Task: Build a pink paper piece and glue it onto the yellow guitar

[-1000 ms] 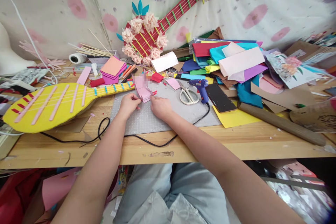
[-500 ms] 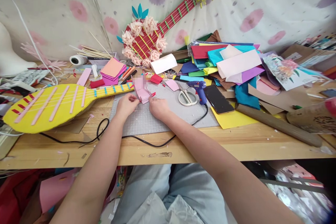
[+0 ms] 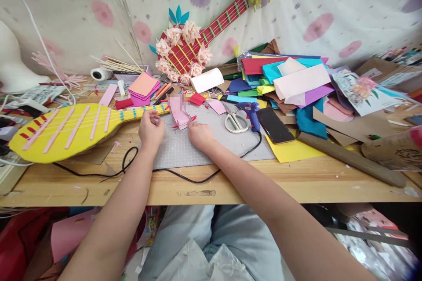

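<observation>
A pink, folded, sheet-like piece [image 3: 179, 116], red pegs [image 3: 194, 118] jutting sideways near its lower end, sits on the grey gridded cutting mat [image 3: 204, 155], left of its middle.

This looks like a craft workspace: a wooden table [image 3: 244, 189] carries a grey cutting mat [image 3: 184, 154], a blue glue gun [image 3: 252, 115], scissors [image 3: 242, 126] and a heap of coloured sheets [image 3: 301, 80]. Handmade-looking instruments, one red [image 3: 220, 25], one yellow [image 3: 82, 128], sit among the clutter.
</observation>
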The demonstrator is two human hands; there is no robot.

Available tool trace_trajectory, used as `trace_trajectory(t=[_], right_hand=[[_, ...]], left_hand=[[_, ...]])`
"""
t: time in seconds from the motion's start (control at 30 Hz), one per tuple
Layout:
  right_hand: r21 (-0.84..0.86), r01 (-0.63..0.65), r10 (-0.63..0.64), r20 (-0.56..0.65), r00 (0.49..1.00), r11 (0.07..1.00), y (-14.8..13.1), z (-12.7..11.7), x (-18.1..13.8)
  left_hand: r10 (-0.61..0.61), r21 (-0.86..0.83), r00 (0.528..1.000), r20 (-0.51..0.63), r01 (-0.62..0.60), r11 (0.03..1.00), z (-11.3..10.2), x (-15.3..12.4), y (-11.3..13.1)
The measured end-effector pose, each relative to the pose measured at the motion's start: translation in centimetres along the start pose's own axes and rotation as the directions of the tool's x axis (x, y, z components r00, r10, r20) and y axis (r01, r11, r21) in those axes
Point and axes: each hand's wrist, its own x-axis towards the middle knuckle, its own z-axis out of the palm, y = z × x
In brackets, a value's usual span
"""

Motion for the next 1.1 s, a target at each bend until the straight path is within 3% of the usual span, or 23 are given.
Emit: trace_trajectory(t=[0.07, 0.13, 0.2, 0.33, 0.47, 1.1], right_hand=[[0.011, 0.006, -0.006, -0.009, 1.000, 1.000, 0.0, -0.2, -0.1], [0.034, 0.023, -0.023, -0.004, 1.000, 0.999, 0.1, -0.3, -0.3], [0.051, 0.039, -0.040, 0.007, 0.999, 0.998, 0.1, -0.5, -0.4], [0.053, 0.034, -0.032, -0.034, 0.999, 0.998, 0.2, -0.5, -0.5], [0.044, 0.032, -0.030, -0.041, 0.999, 0.999, 0.2, -0.4, -0.4], [0.039, 0.017, -0.016, -0.016, 1.000, 0.999, 0.1, -0.3, -0.4]], left_hand=[[0.205, 0.132, 0.976, 0.072, -0.213, 0.968, -0.3, -1.7, 1.4], [0.360, 0.170, 0.885, 0.295, -0.419, 0.892, -0.3, -3.5, 2.9], [0.374, 0.234, 0.794, 0.480, -0.526, 0.817, 0.2, -5.0, 4.2], [0.188, 0.441, 0.803, 0.566, -0.487, 0.754, 1.3, -6.3, 5.3], [0.065, 0.522, 0.787, 0.614, -0.467, 0.714, 1.6, -6.3, 5.2], [0.051, 0.524, 0.783, 0.620, -0.461, 0.717, 2.1, -5.8, 5.4]])
